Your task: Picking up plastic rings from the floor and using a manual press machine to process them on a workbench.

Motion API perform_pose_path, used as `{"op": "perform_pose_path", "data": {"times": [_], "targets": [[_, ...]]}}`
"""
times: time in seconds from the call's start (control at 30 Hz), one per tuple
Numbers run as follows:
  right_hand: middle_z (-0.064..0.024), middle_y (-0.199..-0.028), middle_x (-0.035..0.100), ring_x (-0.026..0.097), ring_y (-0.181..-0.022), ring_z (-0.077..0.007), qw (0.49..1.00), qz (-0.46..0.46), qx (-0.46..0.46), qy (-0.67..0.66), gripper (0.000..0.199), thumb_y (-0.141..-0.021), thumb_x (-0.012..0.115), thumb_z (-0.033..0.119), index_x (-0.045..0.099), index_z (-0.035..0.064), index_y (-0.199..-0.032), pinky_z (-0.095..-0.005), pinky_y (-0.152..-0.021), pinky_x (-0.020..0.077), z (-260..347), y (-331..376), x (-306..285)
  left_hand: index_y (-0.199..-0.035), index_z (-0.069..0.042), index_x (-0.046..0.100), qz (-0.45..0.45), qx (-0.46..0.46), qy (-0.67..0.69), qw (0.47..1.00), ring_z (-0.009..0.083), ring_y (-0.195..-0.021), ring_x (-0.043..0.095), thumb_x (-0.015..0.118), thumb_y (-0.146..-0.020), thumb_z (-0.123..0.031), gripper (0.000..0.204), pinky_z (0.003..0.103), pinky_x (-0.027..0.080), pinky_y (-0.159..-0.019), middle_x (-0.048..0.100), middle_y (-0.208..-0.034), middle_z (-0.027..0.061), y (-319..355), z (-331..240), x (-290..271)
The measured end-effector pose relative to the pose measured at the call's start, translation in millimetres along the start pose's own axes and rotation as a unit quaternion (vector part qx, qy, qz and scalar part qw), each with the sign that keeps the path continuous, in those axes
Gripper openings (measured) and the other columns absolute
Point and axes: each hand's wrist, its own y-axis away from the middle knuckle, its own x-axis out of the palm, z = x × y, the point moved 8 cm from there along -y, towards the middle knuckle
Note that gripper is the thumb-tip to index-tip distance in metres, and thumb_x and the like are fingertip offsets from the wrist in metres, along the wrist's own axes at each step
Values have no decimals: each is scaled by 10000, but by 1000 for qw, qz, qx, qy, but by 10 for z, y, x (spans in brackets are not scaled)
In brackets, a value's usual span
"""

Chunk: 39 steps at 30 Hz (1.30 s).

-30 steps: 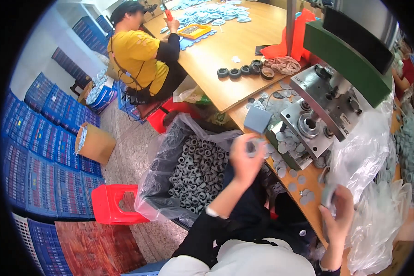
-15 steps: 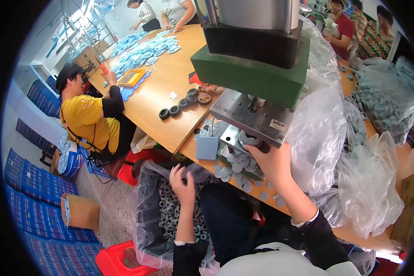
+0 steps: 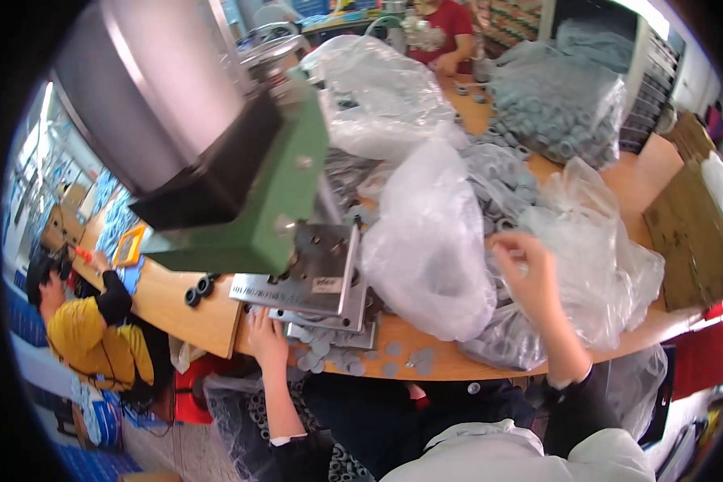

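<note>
Subject of work: the small flat grey discs (image 3: 329, 353) lying loose on the wooden bench top at the foot of the green bench press (image 3: 249, 217), directly below its steel base plate (image 3: 313, 277).

The left hand (image 3: 267, 337) rests at the bench edge just under the base plate, fingers curled down among the discs; whether it grips one cannot be told. A second ago this hand was raised clear of the bench beside the press; it has since come down to the discs.

The right hand (image 3: 526, 269) is well to the right of the press, fingertips pinched together at the mouth of a clear plastic bag of grey rings (image 3: 586, 265); it appears to pinch a small part or the bag film, which of the two is not visible. Half a second ago it was up against the press base; it has moved away to the bag. Judgement: the press station has been left, and both hands are now at stock.

A second filled clear bag (image 3: 426, 249) lies between the press and the right hand. Left of the press, black rubber rings (image 3: 198, 291) sit on the bench, and a person in a yellow shirt (image 3: 96, 337) works beyond them.
</note>
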Motion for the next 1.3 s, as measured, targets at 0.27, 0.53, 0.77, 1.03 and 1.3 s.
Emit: {"op": "perform_pose_path", "data": {"times": [0.27, 0.53, 0.77, 1.03, 1.3], "targets": [[-188, -942, 575, 553, -915, -330, 927, 220, -39, 301, 470, -601, 725, 247, 553, 55, -995, -405, -781, 452, -1705, -737, 364, -1207, 86, 416, -149, -67, 293, 942, 296, -1161, 417, 382, -905, -138, 377, 358, 288, -980, 457, -1230, 203, 87, -361, -249], [-190, -1020, 521, 510, -981, -328, 930, 234, -91, 268, 533, -642, 612, 140, 461, 62, -1148, -397, -826, 433, -1421, -800, 889, -1269, 52, 296, -134, 11, 334, 933, 266, -1118, 401, 696, -712, -182, 724, 377, 291, -956, 394, -1230, 186, -100, -1210, -706], [-152, -1008, 429, 513, -897, -271, 993, 113, 27, 30, 534, -641, 647, 151, 467, 48, -1133, -334, -795, 429, -1161, -733, 469, -1064, 28, 488, -141, 49, 412, 899, 145, -821, 551, 714, -644, -59, 485, 271, 463, -673, 574, -973, 86, -408, -1494, -823], [-44, -1008, 459, 465, -873, -118, 953, 141, 66, -259, 489, -725, 621, 79, 439, -8, -1171, -240, -775, 388, -13, -186, 166, -997, 3, 506, -154, -53, 358, 919, 267, -905, 548, 732, -668, -137, 423, 385, 388, -864, 575, -953, 118, -252, -1516, -777], [-157, -1021, 558, 579, -891, -257, 940, 279, -144, -136, 495, -659, 707, 96, 506, -8, -1099, -322, -747, 469, 1020, 633, 934, -1054, 2, 512, -277, -84, 332, 898, 272, -954, 543, 718, -672, -76, 441, 363, 380, -904, 559, -1029, 131, 485, -1168, -920]]}}
